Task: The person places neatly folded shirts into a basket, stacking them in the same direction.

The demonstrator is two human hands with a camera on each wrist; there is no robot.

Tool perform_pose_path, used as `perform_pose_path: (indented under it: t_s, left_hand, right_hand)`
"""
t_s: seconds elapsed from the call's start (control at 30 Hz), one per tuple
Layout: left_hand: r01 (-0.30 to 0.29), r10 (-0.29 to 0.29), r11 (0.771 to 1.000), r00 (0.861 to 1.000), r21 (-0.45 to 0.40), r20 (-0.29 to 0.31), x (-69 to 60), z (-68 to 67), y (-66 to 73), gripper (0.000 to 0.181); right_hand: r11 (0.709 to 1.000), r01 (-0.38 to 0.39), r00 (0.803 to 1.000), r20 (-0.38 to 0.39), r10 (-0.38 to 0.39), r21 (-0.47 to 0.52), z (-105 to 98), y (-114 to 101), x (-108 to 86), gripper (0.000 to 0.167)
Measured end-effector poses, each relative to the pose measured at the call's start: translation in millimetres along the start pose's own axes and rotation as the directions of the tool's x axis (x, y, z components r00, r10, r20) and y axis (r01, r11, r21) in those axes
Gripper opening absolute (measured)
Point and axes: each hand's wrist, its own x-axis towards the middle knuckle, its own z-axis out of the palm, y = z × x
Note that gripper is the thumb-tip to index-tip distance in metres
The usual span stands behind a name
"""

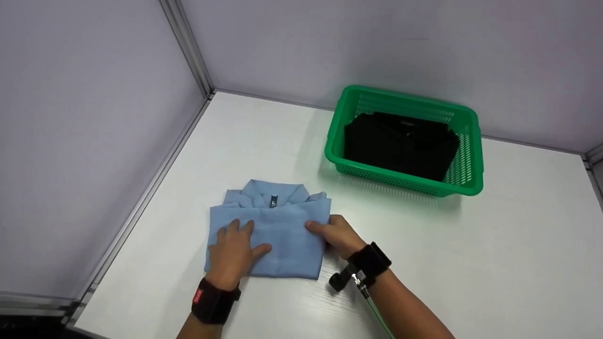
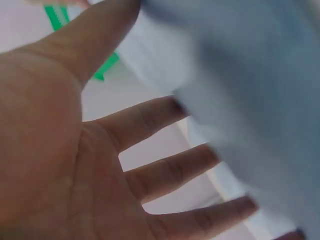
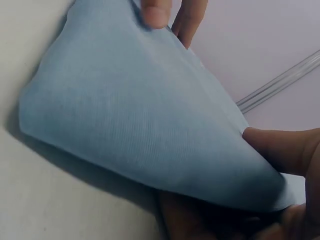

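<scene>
A light blue collared shirt (image 1: 287, 245), folded into a rectangle, lies on the white table with its collar and a dark neck label toward the far side. My left hand (image 1: 232, 254) rests on the shirt's left part, fingers spread. In the left wrist view the straight fingers (image 2: 170, 172) touch the blurred blue cloth (image 2: 260, 100). At the right edge my right hand (image 1: 341, 235) pinches the folded shirt, thumb on top and the other fingers underneath. The right wrist view shows that thumb (image 3: 280, 147) pressing the cloth (image 3: 130, 115), with the fingers below partly in shadow.
A green plastic basket (image 1: 405, 183) stands at the back right, holding a folded black garment (image 1: 395, 146). Grey walls with metal frame strips (image 1: 188, 52) border the table (image 1: 509, 263) at the left and back. A cable (image 1: 377, 310) runs from the right wristband.
</scene>
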Motion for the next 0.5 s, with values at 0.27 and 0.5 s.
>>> perform_pose_path:
  t_s: [0.27, 0.5]
  left_hand:
    - [-0.028, 0.028, 1.0, 1.0, 0.01, 0.01, 5.7, -19.4, -24.5, 0.086]
    - [-0.119, 0.119, 0.993, 0.992, 0.01, 0.043, 6.4, -18.6, -28.5, 0.093]
  right_hand:
    - [0.751, 0.211, 0.882, -0.209, -0.422, -0.626, 7.2, -1.3, -34.7, 0.081]
    - [0.339, 0.234, 0.808, -0.012, -0.589, -0.911, 45.4, 7.1, -52.6, 0.099]
